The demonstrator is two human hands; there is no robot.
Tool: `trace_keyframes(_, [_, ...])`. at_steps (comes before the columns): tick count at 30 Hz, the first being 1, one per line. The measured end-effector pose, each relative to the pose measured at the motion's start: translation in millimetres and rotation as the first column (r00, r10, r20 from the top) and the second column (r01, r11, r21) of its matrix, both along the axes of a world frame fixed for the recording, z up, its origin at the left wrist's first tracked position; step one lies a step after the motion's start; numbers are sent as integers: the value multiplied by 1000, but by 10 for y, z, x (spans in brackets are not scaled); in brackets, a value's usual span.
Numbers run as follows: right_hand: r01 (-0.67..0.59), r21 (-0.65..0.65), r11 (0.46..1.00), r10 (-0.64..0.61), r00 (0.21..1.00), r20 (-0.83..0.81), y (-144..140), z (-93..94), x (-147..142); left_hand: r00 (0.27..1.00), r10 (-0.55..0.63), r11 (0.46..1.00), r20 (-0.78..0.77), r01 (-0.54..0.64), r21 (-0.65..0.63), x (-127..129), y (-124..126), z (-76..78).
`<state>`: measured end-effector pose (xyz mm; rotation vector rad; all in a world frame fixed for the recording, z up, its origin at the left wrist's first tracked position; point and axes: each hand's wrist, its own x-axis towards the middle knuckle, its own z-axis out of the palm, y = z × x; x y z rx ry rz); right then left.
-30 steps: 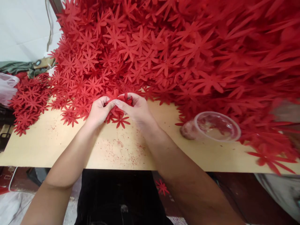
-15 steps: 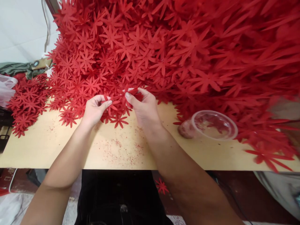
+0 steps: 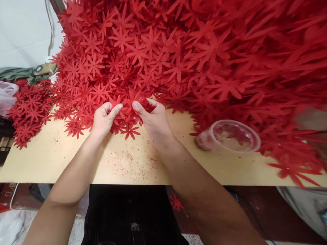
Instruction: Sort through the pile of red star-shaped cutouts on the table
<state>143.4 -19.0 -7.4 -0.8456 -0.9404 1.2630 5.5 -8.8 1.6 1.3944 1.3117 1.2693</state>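
Observation:
Between thumb and fingers, my left hand [image 3: 105,117] pinches a red flower-shaped cutout [image 3: 117,103] with narrow petals. My right hand [image 3: 152,115] grips another red flower cutout [image 3: 135,98] close beside it, thumb on top. The petals of the two meet or overlap, and their exact contact is hard to make out. Both hands are just above the near edge of a large heap of matching red flower cutouts [image 3: 138,51]. One loose cutout [image 3: 130,130] lies on the table below the hands.
The pale tabletop [image 3: 76,163] carries scattered red crumbs [image 3: 143,170]. A clear plastic tub [image 3: 235,136] lies tipped at right. A smaller pile of red cutouts [image 3: 30,112] sits at left near a white plastic bag [image 3: 7,97]. A cutout [image 3: 176,203] lies below the table's edge.
My right hand has moved slightly left, bringing its red flower cutout up against the one in my left hand. The left hand has barely moved.

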Motion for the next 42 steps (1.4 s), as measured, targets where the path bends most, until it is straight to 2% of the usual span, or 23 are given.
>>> trace_keyframes(5, [-54, 27, 998, 54, 999, -4, 17, -58, -56, 988, -106, 990, 110, 115, -85, 68, -39, -42])
trace_keyframes(10, [-60, -23, 998, 60, 998, -11, 22, -67, -83, 993, -90, 994, 76, 95, -63, 89, -41, 8])
trace_keyframes(13, [24, -46, 999, -25, 999, -23, 46, -59, -37, 999, -12, 999, -30, 13, 36, 18, 9, 17])
trace_keyframes(16, [128, -45, 991, -129, 992, -17, 98, -82, 29, 975, 141, 977, -173, -109, 184, -95, 77, -20])
trace_keyframes(20, [160, 10, 987, -160, 986, 43, 131, -144, 43, 867, 341, 869, -362, -144, 474, -171, 81, -24])
trace_keyframes(22, [156, 65, 986, -162, 982, 93, 119, -165, 17, 837, 365, 834, -407, -99, 543, -143, 26, 13])
trace_keyframes(24, [153, 122, 981, -168, 977, 129, 98, -174, -10, 861, 267, 863, -433, -14, 505, -76, -41, 43])
trace_keyframes(26, [148, 167, 975, -174, 973, 152, 77, -173, -24, 914, 87, 920, -395, 79, 385, 9, -93, 38])
trace_keyframes(29, [139, 206, 969, -176, 969, 174, 55, -167, -25, 978, -148, 971, -145, 171, 166, 116, -112, -29])
trace_keyframes(31, [106, 222, 969, -149, 972, 183, 50, -173, -30, 978, -208, 976, 24, 206, 66, 150, -93, -69])
trace_keyframes(33, [53, 223, 973, -96, 978, 183, 53, -188, -46, 975, -192, 981, 110, 191, 22, 155, -65, -82])
trace_keyframes(36, [-10, 193, 981, -23, 985, 170, 68, -216, -76, 984, -97, 995, 152, 95, 21, 126, -24, -68])
trace_keyframes(39, [41, 148, 988, -61, 989, 131, 92, -221, -60, 981, -2, 999, 196, -9, 53, 73, 13, -51])
trace_keyframes(42, [78, 122, 990, -89, 992, 88, 106, -194, -3, 968, 18, 998, 249, -34, 61, 21, 36, -37])
